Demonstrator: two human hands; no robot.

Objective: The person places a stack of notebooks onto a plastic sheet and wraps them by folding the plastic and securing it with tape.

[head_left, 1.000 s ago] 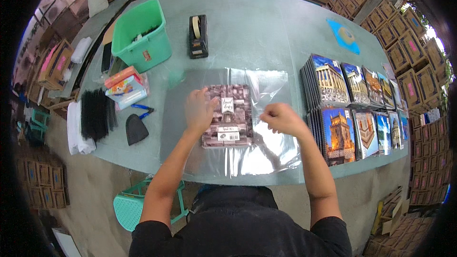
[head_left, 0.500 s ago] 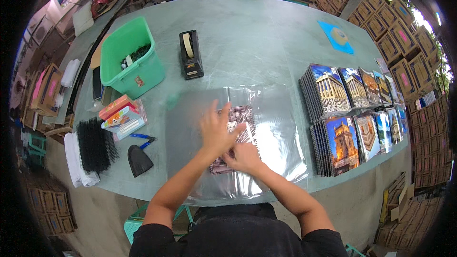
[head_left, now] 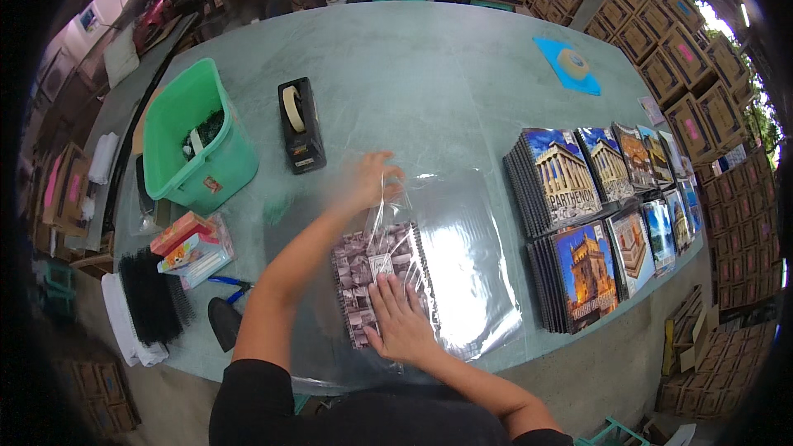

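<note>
A spiral-bound notebook (head_left: pixel 351 281) with a brown-and-white photo-collage cover lies on a large clear plastic sheet (head_left: pixel 483 281) in front of me. My right hand (head_left: pixel 402 322) rests flat on the lower part of its cover, fingers stretched out. Beyond the notebook's top edge, my left hand (head_left: pixel 376 182) pinches a gathered bit of the clear plastic, which rises in a creased, shiny strip from the cover; its fingers are slightly blurred. The notebook's wire coil runs down its right side.
Spiral notebooks (head_left: pixel 562 173) with landmark covers stand stacked in rows at right. A tape dispenser (head_left: pixel 302 128) and green bin (head_left: pixel 206 173) sit at far left. Nearer are blue-handled pliers (head_left: pixel 231 282), a black pouch (head_left: pixel 223 322) and black coils (head_left: pixel 153 297). Tape on a blue sheet (head_left: pixel 562 66) lies far right.
My left hand has moved from over the notebook to beyond its top edge, drawing plastic up. My right hand has flattened onto the cover. The whole view has shifted a little.
</note>
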